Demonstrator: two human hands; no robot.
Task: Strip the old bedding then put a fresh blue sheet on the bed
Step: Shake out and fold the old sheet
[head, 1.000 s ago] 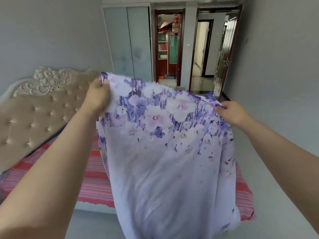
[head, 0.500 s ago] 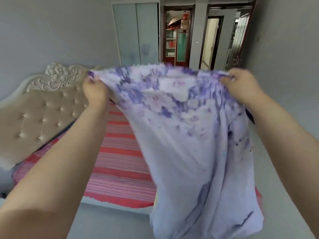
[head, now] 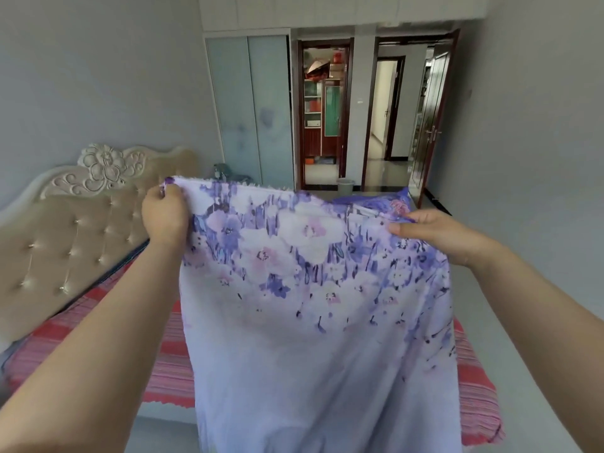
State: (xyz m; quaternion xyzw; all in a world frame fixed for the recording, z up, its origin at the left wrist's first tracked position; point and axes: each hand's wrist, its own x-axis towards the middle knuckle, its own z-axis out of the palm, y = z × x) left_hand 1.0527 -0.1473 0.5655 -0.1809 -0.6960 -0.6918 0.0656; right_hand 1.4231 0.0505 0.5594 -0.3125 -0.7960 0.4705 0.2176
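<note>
A pale blue sheet (head: 313, 338) with purple and pink flowers along its upper part hangs in front of me, held up over the bed. My left hand (head: 165, 217) grips its top left corner. My right hand (head: 434, 232) pinches the top edge on the right. The cloth falls down past the lower edge of the view. Under it lies the bed (head: 163, 364), covered by a red and pink striped cloth, with a beige tufted headboard (head: 65, 237) on the left. The sheet hides most of the bed's middle.
Grey floor (head: 523, 322) runs along the bed's right side. At the far wall stand a frosted sliding wardrobe (head: 250, 109), two open doorways (head: 385, 109) and a small grey bin (head: 345, 185). Bare grey walls stand left and right.
The sheet was flung up high half a second ago and has dropped back down, now hanging flat between both hands. Both hands kept their hold and came lower.
</note>
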